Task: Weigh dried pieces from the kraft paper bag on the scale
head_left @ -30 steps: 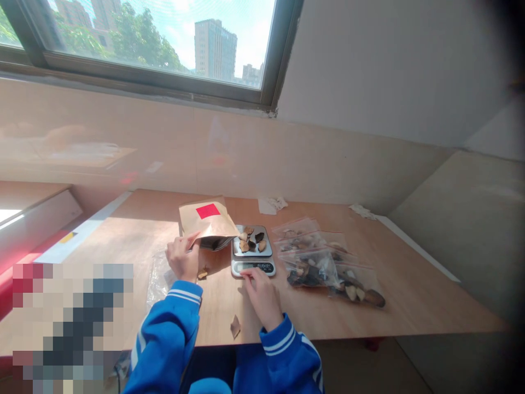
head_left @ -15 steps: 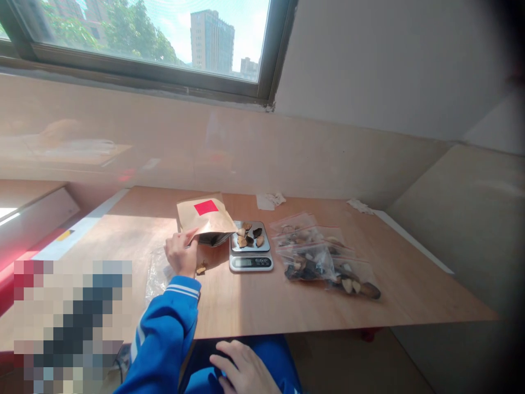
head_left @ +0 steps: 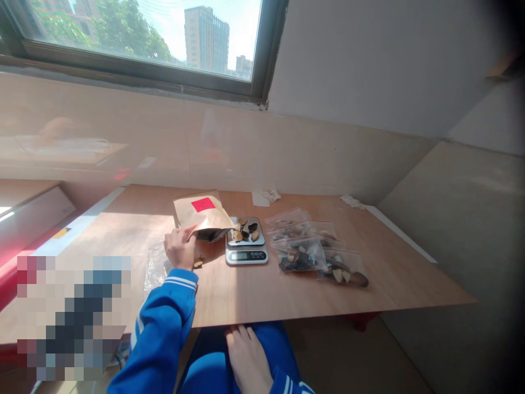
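My left hand (head_left: 180, 247) is closed on the near edge of a brown paper bag (head_left: 213, 217) with a red label. The bag lies tilted, its dark mouth facing me and its right corner touching or overhanging a small digital scale (head_left: 246, 257). Several dried slices (head_left: 245, 236), some pale and some dark, lie on the scale's metal plate. One small piece (head_left: 198, 263) sits on the table beside my left wrist. My right hand (head_left: 248, 355) rests on my lap below the table edge, fingers stretched out and holding nothing; its fingertips are partly hidden by the edge.
Several clear zip bags (head_left: 301, 254) of dried pieces are heaped right of the scale. Clear plastic wrapping (head_left: 156, 265) lies left of my left hand. Crumpled paper (head_left: 266, 197) is at the back of the wooden table (head_left: 389, 262). A blurred-out patch covers the lower left.
My right hand has moved forward on my lap, up to the table edge, and its fingers now lie flatter. My left hand keeps its grip on the paper bag. The view has shifted slightly.
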Tool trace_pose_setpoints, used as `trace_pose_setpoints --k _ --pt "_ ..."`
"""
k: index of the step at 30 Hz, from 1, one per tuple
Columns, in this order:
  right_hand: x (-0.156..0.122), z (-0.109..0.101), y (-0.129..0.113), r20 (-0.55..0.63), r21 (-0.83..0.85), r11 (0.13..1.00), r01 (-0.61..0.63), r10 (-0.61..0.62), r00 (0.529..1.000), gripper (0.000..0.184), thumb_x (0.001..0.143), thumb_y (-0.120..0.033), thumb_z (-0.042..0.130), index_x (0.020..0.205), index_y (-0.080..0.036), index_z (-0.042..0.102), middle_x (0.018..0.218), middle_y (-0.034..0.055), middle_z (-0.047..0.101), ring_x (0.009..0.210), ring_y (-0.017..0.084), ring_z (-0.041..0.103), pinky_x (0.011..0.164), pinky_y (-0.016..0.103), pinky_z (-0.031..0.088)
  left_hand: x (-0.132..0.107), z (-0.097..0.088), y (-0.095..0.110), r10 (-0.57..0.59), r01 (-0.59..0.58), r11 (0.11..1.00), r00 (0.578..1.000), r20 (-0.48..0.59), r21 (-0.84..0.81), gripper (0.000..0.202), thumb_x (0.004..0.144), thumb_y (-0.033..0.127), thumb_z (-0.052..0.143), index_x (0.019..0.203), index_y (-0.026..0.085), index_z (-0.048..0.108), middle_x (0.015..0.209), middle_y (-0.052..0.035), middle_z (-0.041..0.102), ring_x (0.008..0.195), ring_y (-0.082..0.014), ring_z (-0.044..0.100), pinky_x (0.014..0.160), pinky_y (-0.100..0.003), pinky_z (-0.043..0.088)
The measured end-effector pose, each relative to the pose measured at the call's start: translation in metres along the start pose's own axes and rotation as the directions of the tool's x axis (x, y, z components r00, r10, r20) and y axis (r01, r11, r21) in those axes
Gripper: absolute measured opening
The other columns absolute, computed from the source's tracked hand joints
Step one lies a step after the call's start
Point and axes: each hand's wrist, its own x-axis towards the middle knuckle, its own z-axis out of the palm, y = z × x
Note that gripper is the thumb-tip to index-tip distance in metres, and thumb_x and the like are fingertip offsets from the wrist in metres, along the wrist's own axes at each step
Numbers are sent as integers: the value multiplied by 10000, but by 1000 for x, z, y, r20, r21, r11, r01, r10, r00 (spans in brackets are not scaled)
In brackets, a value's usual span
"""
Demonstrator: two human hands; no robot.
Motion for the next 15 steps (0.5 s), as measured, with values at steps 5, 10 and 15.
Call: trace_pose_setpoints --k 5,10,15 --pt "-14 -21 -1 -142 180 984 8 18 990 317 787 16 503 960 -204 652 931 44 677 871 219 631 791 337 519 0 -4 4 -8 8 1000 1000 28 4 184 836 288 593 919 230 747 800 -71 623 795 -236 456 792 -365 381" --pt "-32 -39 8 -373 414 906 -91 260 891 286 909 -76 376 949 -220 620 910 41 667 862 179 639 794 299 503 0 -7 9 -15 14 1000 998 59 5 179 843 277 572 887 225 737 791 -70 611 800 -236 458 772 -356 380" --pt "-29 -41 0 -202 396 892 -219 317 927 310 945 -132 343 1048 -193 630 888 69 710 784 169 694 685 233 522 0 -7 10 6 -7 1000 998 60 11 178 834 241 568 924 222 720 810 -66 611 795 -228 460 759 -348 380"
